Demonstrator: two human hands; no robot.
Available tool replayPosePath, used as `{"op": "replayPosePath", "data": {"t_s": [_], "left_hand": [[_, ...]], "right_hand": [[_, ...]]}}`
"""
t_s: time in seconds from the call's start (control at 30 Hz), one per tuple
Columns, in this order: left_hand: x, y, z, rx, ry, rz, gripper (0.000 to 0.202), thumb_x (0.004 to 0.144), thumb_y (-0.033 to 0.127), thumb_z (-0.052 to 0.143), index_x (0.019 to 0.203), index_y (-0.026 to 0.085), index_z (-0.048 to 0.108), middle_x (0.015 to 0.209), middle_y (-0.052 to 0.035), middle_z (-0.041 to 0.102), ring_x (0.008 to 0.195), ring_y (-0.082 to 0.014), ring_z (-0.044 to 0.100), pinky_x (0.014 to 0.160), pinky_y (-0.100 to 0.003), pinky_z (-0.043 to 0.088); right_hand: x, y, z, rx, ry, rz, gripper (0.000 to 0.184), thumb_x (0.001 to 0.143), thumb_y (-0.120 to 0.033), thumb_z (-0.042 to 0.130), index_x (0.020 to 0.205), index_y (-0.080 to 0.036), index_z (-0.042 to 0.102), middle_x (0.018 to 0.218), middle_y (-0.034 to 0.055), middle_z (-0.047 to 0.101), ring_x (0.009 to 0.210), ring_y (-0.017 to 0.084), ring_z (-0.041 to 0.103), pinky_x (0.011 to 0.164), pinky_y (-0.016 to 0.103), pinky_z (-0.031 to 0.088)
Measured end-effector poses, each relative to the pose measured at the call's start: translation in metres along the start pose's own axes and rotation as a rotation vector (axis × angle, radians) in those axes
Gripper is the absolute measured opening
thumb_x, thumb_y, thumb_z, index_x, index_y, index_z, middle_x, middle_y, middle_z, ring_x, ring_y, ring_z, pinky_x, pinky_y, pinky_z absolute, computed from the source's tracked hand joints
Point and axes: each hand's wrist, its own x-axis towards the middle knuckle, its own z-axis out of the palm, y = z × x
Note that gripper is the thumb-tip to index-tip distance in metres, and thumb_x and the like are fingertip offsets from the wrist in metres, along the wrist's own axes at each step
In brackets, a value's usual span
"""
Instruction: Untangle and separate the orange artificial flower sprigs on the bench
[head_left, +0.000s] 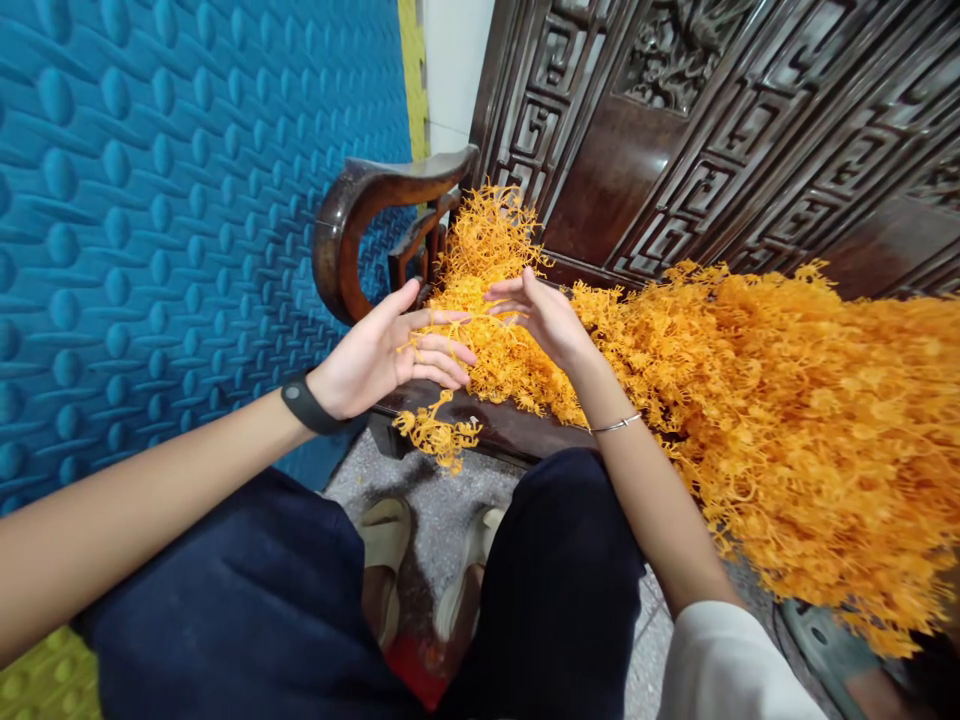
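My left hand point(394, 350), with a black wristband, is open, palm turned inward and fingers stretched out. Thin orange strands cross its fingers. Just below the fingertips, a small sprig of curly orange plastic pieces point(439, 432) is in the air in front of the bench edge; whether it hangs from the strands or is loose I cannot tell. My right hand point(544, 315), wearing a thin bangle, is also open, its fingers extended toward the left hand. Behind both hands a heap of similar orange pieces point(491, 240) lies on the dark wooden bench point(510, 428).
A much larger orange pile point(795, 400) spreads to the right along the bench. Its curved armrest point(337, 225) and carved backrest point(611, 190) bound the seat. Blue textured matting point(165, 200) covers the left side. My sandalled feet point(386, 535) rest on the speckled floor point(439, 535).
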Motion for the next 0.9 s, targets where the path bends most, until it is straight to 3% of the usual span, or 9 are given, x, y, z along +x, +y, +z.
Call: {"op": "replayPosePath", "data": {"t_s": [0.07, 0.13, 0.23, 0.33, 0.47, 0.57, 0.67, 0.77, 0.9], "left_hand": [[0.000, 0.001, 0.000, 0.022, -0.001, 0.015, 0.067, 0.089, 0.059, 0.025, 0.126, 0.007, 0.049, 0.081, -0.0140, 0.071, 0.068, -0.0222, 0.069, 0.069, -0.035, 0.053], [0.000, 0.001, -0.001, 0.049, 0.010, 0.014, 0.066, 0.089, 0.059, 0.028, 0.128, 0.008, 0.046, 0.079, -0.0128, 0.071, 0.065, -0.0214, 0.068, 0.066, -0.034, 0.053], [0.000, 0.002, -0.005, 0.078, 0.082, 0.024, 0.066, 0.088, 0.059, 0.034, 0.132, 0.011, 0.039, 0.076, -0.0107, 0.071, 0.061, -0.0202, 0.067, 0.063, -0.033, 0.052], [0.002, 0.002, -0.012, 0.082, 0.197, 0.093, 0.062, 0.087, 0.057, 0.039, 0.130, 0.012, 0.042, 0.079, -0.0104, 0.070, 0.062, -0.0186, 0.066, 0.061, -0.031, 0.052], [0.005, -0.002, -0.017, 0.173, 0.252, 0.159, 0.054, 0.084, 0.057, 0.046, 0.109, 0.012, 0.061, 0.099, -0.0138, 0.069, 0.091, -0.0217, 0.065, 0.072, -0.030, 0.051], [0.007, -0.008, -0.015, 0.315, 0.143, 0.122, 0.051, 0.084, 0.057, 0.046, 0.102, 0.014, 0.068, 0.116, -0.0130, 0.066, 0.115, -0.0247, 0.055, 0.088, -0.033, 0.045], [0.007, -0.013, -0.009, 0.432, -0.013, 0.072, 0.051, 0.085, 0.057, 0.044, 0.104, 0.017, 0.069, 0.121, -0.0104, 0.064, 0.123, -0.0239, 0.049, 0.100, -0.037, 0.037], [0.007, -0.014, -0.004, 0.533, -0.129, 0.075, 0.040, 0.084, 0.050, 0.052, 0.104, 0.020, 0.069, 0.117, -0.0063, 0.066, 0.119, -0.0202, 0.053, 0.103, -0.032, 0.034], [0.007, -0.012, 0.001, 0.611, -0.241, 0.044, 0.026, 0.078, 0.032, 0.064, 0.099, 0.018, 0.070, 0.107, -0.0052, 0.070, 0.102, -0.0170, 0.061, 0.093, -0.027, 0.042]], "right_hand": [[-0.011, -0.016, 0.012, 0.020, -0.221, 0.022, 0.046, 0.081, -0.062, 0.049, 0.090, -0.020, 0.065, 0.084, 0.0053, 0.068, 0.077, 0.014, 0.063, 0.070, 0.030, 0.050], [-0.020, -0.027, 0.021, -0.023, -0.338, 0.007, 0.039, 0.077, -0.056, 0.060, 0.087, -0.019, 0.066, 0.079, 0.0031, 0.068, 0.071, 0.013, 0.063, 0.069, 0.029, 0.051], [-0.025, -0.033, 0.026, -0.046, -0.288, -0.041, 0.028, 0.072, -0.044, 0.070, 0.078, -0.016, 0.066, 0.067, 0.0007, 0.065, 0.062, 0.010, 0.059, 0.063, 0.027, 0.049], [-0.022, -0.031, 0.022, 0.078, -0.184, -0.073, 0.026, 0.072, -0.043, 0.070, 0.076, -0.017, 0.065, 0.063, -0.0007, 0.063, 0.058, 0.010, 0.058, 0.060, 0.026, 0.049], [-0.016, -0.025, 0.013, 0.191, -0.082, -0.079, 0.027, 0.070, -0.045, 0.070, 0.076, -0.020, 0.063, 0.064, -0.0021, 0.062, 0.058, 0.010, 0.058, 0.061, 0.028, 0.051], [-0.015, -0.024, 0.011, 0.225, -0.053, -0.087, 0.029, 0.068, -0.047, 0.070, 0.078, -0.021, 0.061, 0.071, -0.0008, 0.062, 0.063, 0.012, 0.059, 0.063, 0.030, 0.052], [-0.016, -0.024, 0.014, 0.253, -0.030, -0.073, 0.030, 0.068, -0.048, 0.069, 0.079, -0.022, 0.059, 0.077, 0.0009, 0.063, 0.071, 0.014, 0.061, 0.069, 0.033, 0.053], [-0.017, -0.025, 0.018, 0.272, -0.008, -0.066, 0.027, 0.072, -0.047, 0.064, 0.083, -0.023, 0.059, 0.084, 0.0024, 0.064, 0.081, 0.016, 0.062, 0.076, 0.034, 0.054], [-0.018, -0.027, 0.018, 0.281, 0.026, -0.068, 0.025, 0.078, -0.043, 0.058, 0.092, -0.023, 0.062, 0.091, 0.0030, 0.065, 0.089, 0.016, 0.062, 0.078, 0.034, 0.054]]}}
